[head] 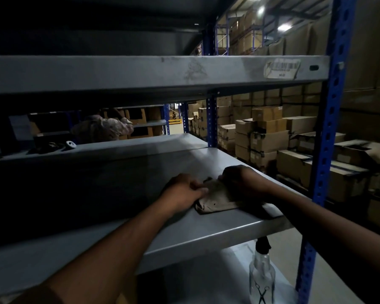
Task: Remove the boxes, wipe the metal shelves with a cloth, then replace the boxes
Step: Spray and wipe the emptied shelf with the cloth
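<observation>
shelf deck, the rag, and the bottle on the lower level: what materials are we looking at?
Shelf: looks like grey painted or coated sheet metal, with a smooth folded front lip and a dull sheen.
Cloth: soft woven fabric, off-white and stained, folded and creased under both hands.
Spray bottle: clear body, glass or plastic, cannot tell which; black top, printed scissors mark.

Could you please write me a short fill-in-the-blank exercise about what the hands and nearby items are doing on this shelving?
1. Both hands, the left hand and the right hand, rest on a folded ____ on the metal shelf.
2. The clear spray bottle stands on the shelf ____ the one with the hands.
3. The rack's perforated upright is coloured ____.

Missing words: cloth; below; blue
</observation>
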A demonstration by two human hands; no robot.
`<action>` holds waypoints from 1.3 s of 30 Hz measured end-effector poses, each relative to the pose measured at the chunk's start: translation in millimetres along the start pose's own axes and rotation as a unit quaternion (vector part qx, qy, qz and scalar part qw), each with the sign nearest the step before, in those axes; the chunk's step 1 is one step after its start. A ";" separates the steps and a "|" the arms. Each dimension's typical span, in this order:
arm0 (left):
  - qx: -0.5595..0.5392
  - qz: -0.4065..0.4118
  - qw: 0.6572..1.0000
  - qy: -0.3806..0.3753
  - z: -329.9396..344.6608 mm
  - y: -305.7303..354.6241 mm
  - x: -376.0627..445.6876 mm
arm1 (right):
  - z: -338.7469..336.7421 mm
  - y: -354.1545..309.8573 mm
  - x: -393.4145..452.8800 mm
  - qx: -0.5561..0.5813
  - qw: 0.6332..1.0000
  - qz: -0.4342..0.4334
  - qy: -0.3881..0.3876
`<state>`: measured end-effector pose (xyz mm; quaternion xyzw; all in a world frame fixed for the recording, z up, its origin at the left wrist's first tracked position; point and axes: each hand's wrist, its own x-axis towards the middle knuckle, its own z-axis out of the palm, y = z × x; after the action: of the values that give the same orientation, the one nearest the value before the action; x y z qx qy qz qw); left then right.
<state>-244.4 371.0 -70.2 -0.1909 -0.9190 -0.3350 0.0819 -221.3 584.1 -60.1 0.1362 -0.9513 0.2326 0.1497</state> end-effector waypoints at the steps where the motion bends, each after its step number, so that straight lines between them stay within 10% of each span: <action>1: -0.011 0.001 1.000 0.002 2.5 0.6 1.0 | -1.8 -2.9 0.8 0.085 0.996 0.036 0.007; 4: -0.044 -0.008 0.999 0.005 7.2 6.8 5.5 | -6.1 -2.7 6.0 0.182 0.974 0.133 0.033; 7: -0.015 -0.022 1.000 0.002 8.1 12.2 11.3 | -7.0 9.2 4.7 -0.050 0.990 0.127 0.019; 10: 0.014 -0.043 0.998 0.033 5.3 8.8 14.9 | -7.2 13.8 -0.3 -0.281 0.955 0.006 0.098; 16: 0.002 -0.006 0.999 0.046 -9.0 -8.5 0.0 | -9.2 -3.0 -11.6 -0.131 0.941 -0.309 -0.051; 26: -0.009 -0.008 0.999 0.040 -44.2 -39.2 -34.1 | -29.9 -4.0 -18.7 -0.442 0.888 0.023 -0.123; 39: 0.097 0.068 0.993 0.004 -48.2 -26.1 -68.6 | -7.9 -0.6 -44.9 -0.184 0.967 0.023 -0.173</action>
<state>-191.3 301.2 -67.9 -0.2425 -0.9320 -0.2383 0.1260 -178.1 595.9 -68.8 0.1227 -0.9920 0.0293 0.0001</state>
